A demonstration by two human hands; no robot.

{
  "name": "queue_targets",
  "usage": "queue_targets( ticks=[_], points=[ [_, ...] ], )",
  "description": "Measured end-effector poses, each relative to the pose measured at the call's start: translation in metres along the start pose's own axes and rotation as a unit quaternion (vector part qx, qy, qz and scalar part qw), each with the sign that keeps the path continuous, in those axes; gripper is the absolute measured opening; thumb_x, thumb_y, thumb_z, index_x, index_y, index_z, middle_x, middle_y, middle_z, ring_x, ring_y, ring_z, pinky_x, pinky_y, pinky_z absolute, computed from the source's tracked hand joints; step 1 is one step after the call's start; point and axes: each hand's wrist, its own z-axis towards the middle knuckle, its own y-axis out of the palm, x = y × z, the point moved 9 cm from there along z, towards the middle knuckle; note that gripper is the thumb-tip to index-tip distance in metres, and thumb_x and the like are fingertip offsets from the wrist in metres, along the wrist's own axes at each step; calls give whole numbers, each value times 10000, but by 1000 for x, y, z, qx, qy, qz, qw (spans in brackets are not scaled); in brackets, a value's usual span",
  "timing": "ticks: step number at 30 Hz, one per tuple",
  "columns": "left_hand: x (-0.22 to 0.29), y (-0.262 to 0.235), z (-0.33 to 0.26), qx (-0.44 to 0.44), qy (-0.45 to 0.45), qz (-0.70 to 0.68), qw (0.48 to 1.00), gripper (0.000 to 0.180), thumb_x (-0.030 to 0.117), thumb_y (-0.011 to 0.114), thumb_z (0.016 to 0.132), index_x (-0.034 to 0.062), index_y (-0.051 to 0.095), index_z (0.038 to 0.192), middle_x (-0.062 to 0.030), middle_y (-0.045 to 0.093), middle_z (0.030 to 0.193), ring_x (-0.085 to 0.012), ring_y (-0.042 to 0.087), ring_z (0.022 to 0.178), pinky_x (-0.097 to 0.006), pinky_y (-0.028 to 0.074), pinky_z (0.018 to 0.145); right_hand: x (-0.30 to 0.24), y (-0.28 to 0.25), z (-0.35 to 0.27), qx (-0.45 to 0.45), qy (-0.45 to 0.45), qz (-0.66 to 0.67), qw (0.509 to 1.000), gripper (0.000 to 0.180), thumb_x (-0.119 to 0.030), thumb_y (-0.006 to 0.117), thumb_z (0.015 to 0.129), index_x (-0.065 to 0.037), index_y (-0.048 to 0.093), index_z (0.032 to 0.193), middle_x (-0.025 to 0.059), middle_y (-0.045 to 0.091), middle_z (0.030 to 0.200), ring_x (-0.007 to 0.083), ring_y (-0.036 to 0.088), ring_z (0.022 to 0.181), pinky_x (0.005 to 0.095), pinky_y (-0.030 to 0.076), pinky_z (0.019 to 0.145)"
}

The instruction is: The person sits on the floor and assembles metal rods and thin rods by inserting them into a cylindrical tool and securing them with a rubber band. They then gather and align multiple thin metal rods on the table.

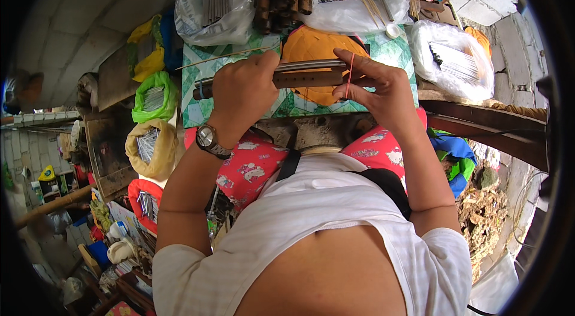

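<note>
We are clasping the brown tube (pixel 308 80) and metal rods (pixel 311 65) over the green table (pixel 196 114) in our closed left hand (pixel 244 87), likely for steadiness, while our right hand (pixel 382 84), fingers parted, is holding a red rubber band (pixel 349 75) taut

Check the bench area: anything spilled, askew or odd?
A thin stick lies slanted on the green table, its left end poking past the edge, so it looks stray. At right, a loose brown heap looks like scattered debris; its material is unclear.
</note>
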Motion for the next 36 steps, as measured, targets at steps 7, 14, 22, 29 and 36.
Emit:
queue_targets(
  ticks=[7, 14, 22, 29, 36],
  points=[
    [4, -4, 3, -4, 15, -2, 1000, 165, 60, 676, 739, 100, 552, 841, -70, 643, 691, -297, 671, 603, -418, 533, 533, 6, -2, -1, 44, -30, 38, 998, 481, -36, 828, 827, 2, 674, 1281, 66, 759, 1019, 83, 693, 852, 248, 580, 775],
    [12, -9, 8, -8, 32, -56, 998, 412, 273, 819, 695, 113, 561, 974, -53, 666, 799, -285, 685, 643, -410, 537, 557, 7, -4, -2, 43, -18, 131, 990, 495, -1, 815, 832, 36, 642, 1295, 62, 730, 1039, 102, 680, 908, 250, 573, 812],
    [40, -33, 17, -13, 104, -79, 991, 723, 343, 834, 674, 104, 594, 1313, -110, 674, 1082, -322, 666, 950, -442, 526, 836, -2, -9, -6, 51, -10, 138, 989, 507, 55, 815, 807, 57, 641, 1282, 43, 696, 1013, 109, 667, 947, 258, 570, 862],
    [62, -23, 26, 22, 103, -139, 985, 643, 346, 845, 712, 51, 616, 1236, -121, 687, 1054, -324, 675, 959, -451, 526, 843, -9, -11, -8, 47, -68, 118, 990, 452, -11, 801, 849, 40, 650, 1272, 82, 714, 1100, 124, 694, 944, 262, 590, 808],
    [59, -2, 27, -12, 46, -198, 979, 388, 239, 861, 711, 89, 570, 920, -103, 672, 749, -317, 681, 637, -405, 534, 568, -13, -12, -12, 38, -73, 96, 992, 470, 29, 796, 835, 56, 638, 1277, 91, 719, 1086, 139, 695, 974, 291, 583, 880]
  ],
)
